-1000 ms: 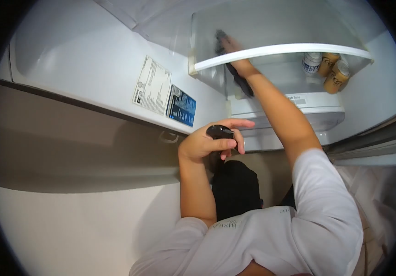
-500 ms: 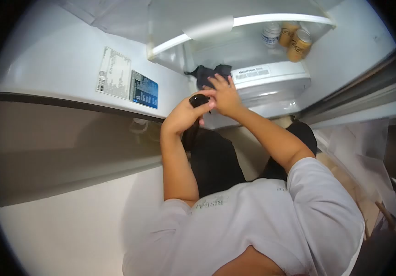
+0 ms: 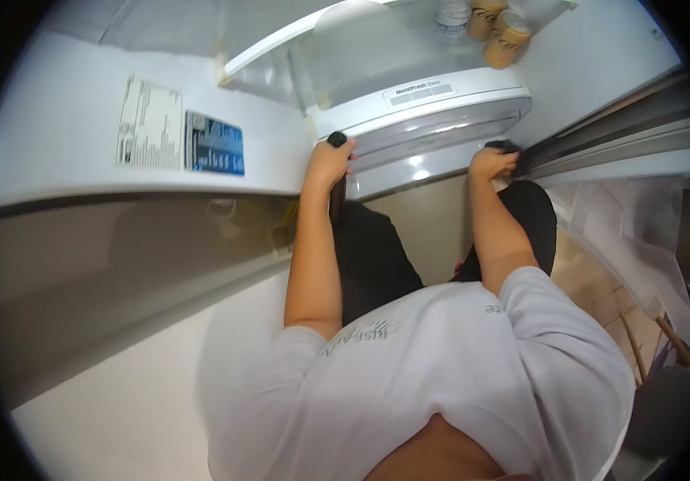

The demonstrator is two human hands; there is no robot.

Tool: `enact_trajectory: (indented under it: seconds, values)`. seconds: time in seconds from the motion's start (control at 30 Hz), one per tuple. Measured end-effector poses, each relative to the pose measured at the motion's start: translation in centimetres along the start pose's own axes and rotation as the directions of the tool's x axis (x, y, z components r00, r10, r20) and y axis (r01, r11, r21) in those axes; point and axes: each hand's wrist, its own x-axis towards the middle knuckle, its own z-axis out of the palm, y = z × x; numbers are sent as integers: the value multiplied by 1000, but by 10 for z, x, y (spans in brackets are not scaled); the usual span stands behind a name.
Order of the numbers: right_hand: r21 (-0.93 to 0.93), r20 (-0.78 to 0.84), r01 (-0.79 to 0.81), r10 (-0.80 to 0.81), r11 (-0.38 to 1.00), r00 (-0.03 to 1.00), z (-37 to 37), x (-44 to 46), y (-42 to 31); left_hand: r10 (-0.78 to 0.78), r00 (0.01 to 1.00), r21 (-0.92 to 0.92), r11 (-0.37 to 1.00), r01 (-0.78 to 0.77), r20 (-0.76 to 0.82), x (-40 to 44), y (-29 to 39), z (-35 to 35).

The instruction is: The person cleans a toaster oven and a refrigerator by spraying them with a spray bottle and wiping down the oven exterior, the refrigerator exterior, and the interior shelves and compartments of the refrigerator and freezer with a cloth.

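Note:
My left hand (image 3: 327,166) is closed around a dark bottle (image 3: 338,199) with a black top, held upright near the left front corner of the fridge drawer. Its lower part runs down beside my knee. My right hand (image 3: 489,164) grips a bunched dark cloth (image 3: 504,147) near the drawer's right front corner, by the door side. Between my hands lies the clear-fronted drawer (image 3: 441,132), closed, beneath a white labelled panel (image 3: 421,93).
Cans (image 3: 508,38) and a small white-labelled container (image 3: 451,18) stand on the shelf at the back right. A curved white shelf edge (image 3: 281,46) crosses above. Labels (image 3: 215,144) are stuck on the left wall. Clear door bins (image 3: 625,216) are at right.
My right hand has lifted the dark cloth from the drawer's left end and moved right with it. My left hand still holds the bottle, apart from the right hand now. The view has shifted.

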Motion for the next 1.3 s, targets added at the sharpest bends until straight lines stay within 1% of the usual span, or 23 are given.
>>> enact_trajectory:
  seconds: [0.03, 0.07, 0.13, 0.2, 0.27, 0.3, 0.33, 0.4, 0.5, 0.6, 0.7, 0.8, 0.83, 0.87, 0.9, 0.93, 1.0, 1.1, 1.13, 1.17, 1.2, 1.27, 1.3]
  values:
    - [-316, 340, 252, -139, 915, 930, 26, 6, 36, -9, 1000, -22, 1000, 9, 5, 2, 3, 0]
    - [-483, 657, 543, -125, 687, 743, 45, 13, 59, -30, 999, -60, 998, 31, 18, 4, 6, 0]
    - [-448, 487, 746, -564, 493, 666, 36, -27, 64, -92, 994, -131, 986, 100, 61, 5, 7, -1]
    - [-384, 632, 859, -583, 338, 511, 37, -64, 78, -117, 991, -135, 983, 126, 70, 9, 11, -3]
    - [-55, 743, 866, -559, 497, 368, 2, -131, 69, -148, 976, -163, 971, 174, 158, 12, 19, -5]
    - [189, 787, 921, -614, 342, 67, 2, -159, 90, -158, 974, -160, 970, 184, 162, 16, 18, -4]
    - [459, 830, 832, -486, 312, -275, -11, -174, 76, -155, 975, -146, 973, 179, 160, 14, 20, -4]
    - [627, 579, 770, -733, 120, -357, -6, -193, 103, -161, 978, -108, 978, 176, 133, 13, 21, -2]
    - [624, 611, 780, -654, 49, -447, 1, -129, 84, -198, 972, -100, 972, 211, 128, 11, 23, -2]
    - [333, 836, 896, -531, 295, -136, -9, -54, 67, -184, 971, -97, 975, 200, 154, 13, 22, -3]
    - [-281, 921, 840, -116, 465, 372, -24, -23, 16, -195, 970, -90, 974, 209, 144, 22, 13, -4]
    - [-115, 859, 635, -244, 764, 450, -76, 1, -28, -192, 967, -73, 976, 206, 171, 27, 10, -6]
    - [32, 789, 455, -301, 890, 535, -105, -1, -40, -164, 972, -30, 985, 172, 170, 26, 8, -6]
    - [123, 827, 403, -318, 907, 463, -149, 3, -63, -134, 977, 18, 991, 132, 168, 27, 5, -7]
    - [250, 776, 401, -430, 881, 462, -182, 8, -68, -99, 981, 67, 994, 89, 168, 32, 5, -5]
    - [370, 709, 395, -531, 841, 465, -212, 14, -65, -31, 989, 186, 983, 4, 143, 39, 1, -1]
    - [458, 621, 348, -574, 818, 533, -271, 37, -51, 130, 973, 290, 940, -182, 191, 2, 39, 29]
    - [431, 668, -112, -233, 896, 707, -352, 79, -14, 337, 849, 336, 809, -482, 406, -42, 98, 95]
    - [428, 668, -289, -84, 857, 740, -376, 90, 1, 373, 782, 329, 753, -570, 500, -55, 113, 117]
    - [520, 598, -364, -25, 773, 801, -394, 101, 22, 399, 743, 268, 755, -599, 537, -71, 124, 139]
    - [614, 523, -406, 36, 677, 852, -411, 116, 36, 436, 698, 193, 754, -628, 568, -83, 135, 164]
    - [745, 361, -327, 61, 581, 931, -454, 133, 43, 488, 626, 183, 681, -709, 608, -86, 149, 202]
    - [749, 301, -250, 21, 614, 953, -475, 134, 30, 540, 591, 131, 662, -738, 599, -96, 153, 217]
